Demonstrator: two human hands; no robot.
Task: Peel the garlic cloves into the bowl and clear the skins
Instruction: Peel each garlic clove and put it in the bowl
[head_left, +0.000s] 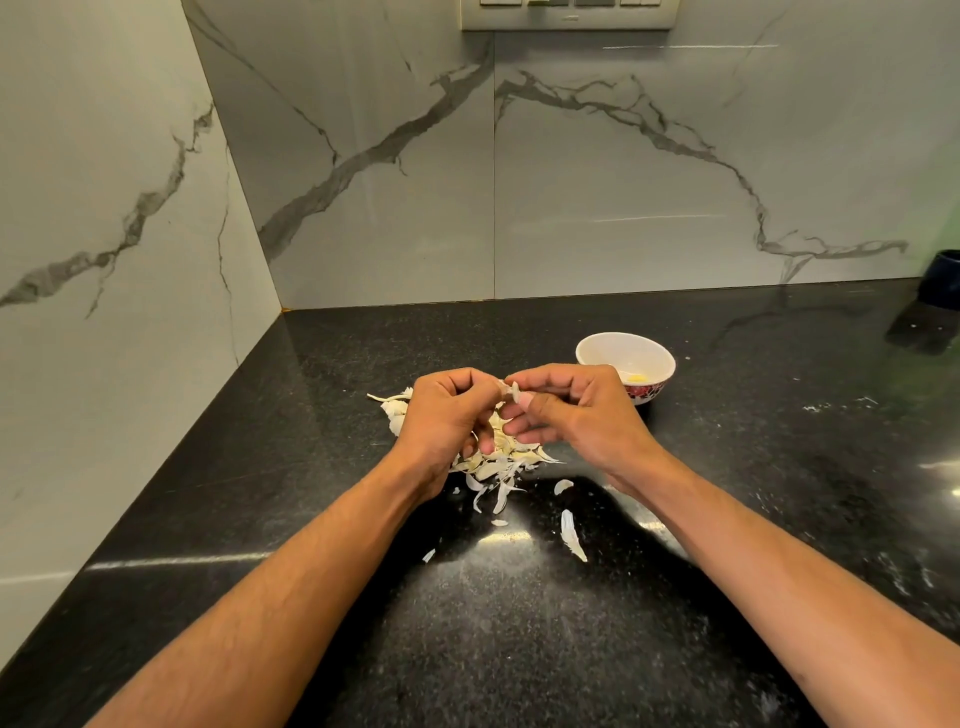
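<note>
Head view: both grips, left hand (441, 415) and right hand (571, 410), pinch one clove (511, 391), with the bowl (626, 349) just beyond the right hand on the worktop (519, 623).

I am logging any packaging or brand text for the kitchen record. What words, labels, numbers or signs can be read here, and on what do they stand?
None can be read.
The white bowl with a red and dark patterned outside shows only pattern, no lettering.
The pale switch plate at the top of the marble wall has a small dark mark, too small to read.
The dark container at the right edge shows no label.
</note>
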